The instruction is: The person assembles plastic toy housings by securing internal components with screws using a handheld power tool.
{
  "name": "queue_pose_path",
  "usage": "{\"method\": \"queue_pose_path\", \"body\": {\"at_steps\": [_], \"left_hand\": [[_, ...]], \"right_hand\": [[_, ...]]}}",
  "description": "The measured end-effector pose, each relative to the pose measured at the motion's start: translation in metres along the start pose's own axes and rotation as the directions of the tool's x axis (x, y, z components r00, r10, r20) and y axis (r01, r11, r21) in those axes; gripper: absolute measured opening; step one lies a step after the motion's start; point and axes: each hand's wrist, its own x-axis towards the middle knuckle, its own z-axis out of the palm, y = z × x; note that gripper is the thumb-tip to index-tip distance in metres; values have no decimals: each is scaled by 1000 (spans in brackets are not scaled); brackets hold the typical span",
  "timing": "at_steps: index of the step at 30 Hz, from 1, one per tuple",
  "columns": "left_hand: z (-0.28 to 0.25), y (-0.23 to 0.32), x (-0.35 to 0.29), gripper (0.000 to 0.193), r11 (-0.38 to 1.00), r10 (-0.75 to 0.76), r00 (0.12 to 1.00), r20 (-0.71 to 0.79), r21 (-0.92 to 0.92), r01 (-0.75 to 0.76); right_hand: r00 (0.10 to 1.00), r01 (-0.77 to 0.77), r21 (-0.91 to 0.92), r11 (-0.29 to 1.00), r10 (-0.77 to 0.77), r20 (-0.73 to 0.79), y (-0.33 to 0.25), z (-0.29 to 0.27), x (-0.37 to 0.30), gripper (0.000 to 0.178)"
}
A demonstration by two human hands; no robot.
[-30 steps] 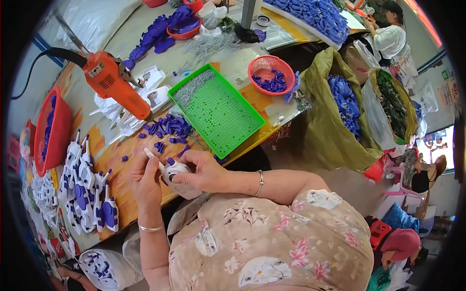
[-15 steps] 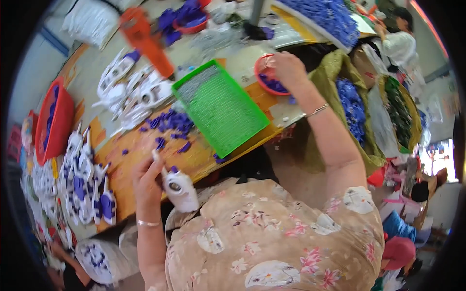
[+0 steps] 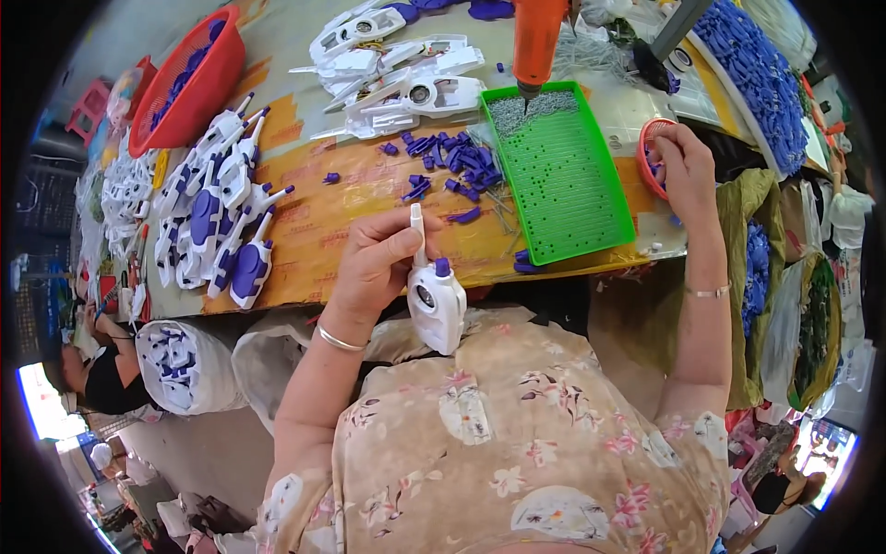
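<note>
My left hand (image 3: pixel 374 263) is closed round the slim stem of a white plastic casing (image 3: pixel 437 309), held upright just off the table's front edge. The casing has a round dark grille and a purple knob on top. At the right, the curled fingers of my right hand (image 3: pixel 688 166) reach into a small red basket (image 3: pixel 645 138) of purple pieces. Whatever they grip is hidden. A green tray (image 3: pixel 577 198) with small grey screws heaped at its far end lies between my hands. Loose purple plastic parts (image 3: pixel 461 157) are scattered left of the tray.
An orange electric screwdriver (image 3: pixel 537 42) hangs point down over the tray's far end. Open white casings (image 3: pixel 406 88) lie at the back, and assembled white-and-purple ones (image 3: pixel 208 212) pile up at the left. A large red basin (image 3: pixel 189 83) stands behind. Sacks (image 3: pixel 752 268) flank the right side.
The whole view has turned, so table and tray appear shifted and rotated. My left hand still grips the white casing, and my right hand is still at the small red basket.
</note>
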Motion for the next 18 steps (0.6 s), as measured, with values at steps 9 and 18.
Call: {"method": "queue_pose_path", "body": {"at_steps": [9, 18], "left_hand": [[22, 11, -6, 14, 997, 2, 995, -102, 81, 6], [24, 13, -22, 14, 951, 13, 993, -115, 310, 23]], "right_hand": [[804, -268, 691, 672, -240, 545, -98, 87, -63, 11], [805, -77, 611, 788, -312, 504, -128, 120, -63, 14]]}}
